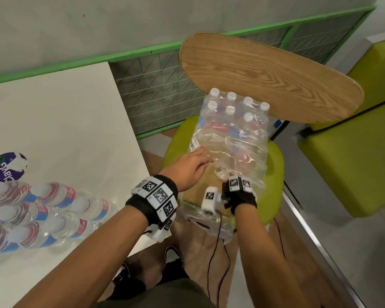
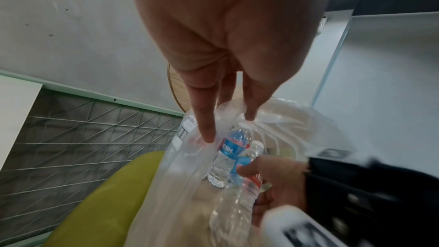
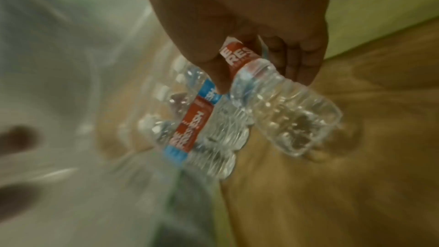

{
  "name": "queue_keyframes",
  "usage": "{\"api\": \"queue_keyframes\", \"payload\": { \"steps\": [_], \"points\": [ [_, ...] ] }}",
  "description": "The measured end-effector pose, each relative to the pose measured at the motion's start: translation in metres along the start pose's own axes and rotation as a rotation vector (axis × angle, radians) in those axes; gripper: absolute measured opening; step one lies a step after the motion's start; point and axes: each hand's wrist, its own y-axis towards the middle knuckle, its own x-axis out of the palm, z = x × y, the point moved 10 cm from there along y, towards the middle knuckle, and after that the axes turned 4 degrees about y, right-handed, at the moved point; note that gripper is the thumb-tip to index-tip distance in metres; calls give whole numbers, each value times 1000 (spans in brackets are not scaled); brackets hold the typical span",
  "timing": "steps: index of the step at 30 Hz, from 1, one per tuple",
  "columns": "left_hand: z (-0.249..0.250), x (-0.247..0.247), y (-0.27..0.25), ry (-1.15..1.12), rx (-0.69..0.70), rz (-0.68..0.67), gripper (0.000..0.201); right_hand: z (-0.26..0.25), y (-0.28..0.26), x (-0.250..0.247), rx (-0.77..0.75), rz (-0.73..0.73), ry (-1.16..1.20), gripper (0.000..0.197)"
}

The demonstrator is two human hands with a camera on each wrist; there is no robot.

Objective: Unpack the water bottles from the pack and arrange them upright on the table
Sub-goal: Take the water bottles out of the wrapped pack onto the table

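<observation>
A shrink-wrapped pack of water bottles (image 1: 233, 134) lies on a green chair seat (image 1: 276, 165), its near end torn open. My left hand (image 1: 193, 165) lies with straight fingers (image 2: 206, 129) against the loose film at the opening. My right hand (image 3: 260, 81) is inside the wrap, thumb and fingers curled round one clear bottle (image 3: 285, 112) with a red and blue label; the left wrist view shows that bottle (image 2: 235, 206) too. Other bottles (image 3: 209, 134) lie behind it in the pack. Several unpacked bottles (image 1: 42, 214) stand grouped on the white table (image 1: 65, 118) at the left.
The chair's wooden back (image 1: 265, 74) rises right behind the pack. A brown cardboard sheet (image 1: 205, 185) lies under the pack's near end. A green-framed mesh panel (image 1: 156, 90) runs along the wall. Green benches (image 1: 353, 156) stand to the right. Thin cables (image 1: 218, 252) hang between the arms.
</observation>
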Motion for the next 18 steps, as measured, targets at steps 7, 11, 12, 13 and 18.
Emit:
{"api": "queue_keyframes", "payload": {
  "steps": [7, 11, 12, 13, 18],
  "points": [
    [-11, 22, -14, -176, -44, -78, 76, -27, -38, 50, -230, -182, 859, 36],
    [-20, 27, -23, -339, -100, -44, 103, -38, -66, 68, -458, -391, 806, 52],
    [-21, 25, -24, -376, -118, -23, 96, -41, -68, 71, -485, -413, 792, 53],
    [-21, 23, -25, -418, -131, 3, 86, -45, -71, 69, -490, -438, 760, 55],
    [-14, 16, -23, -489, -98, 46, 60, -30, -39, 54, -303, -529, 777, 49]
  ]
}}
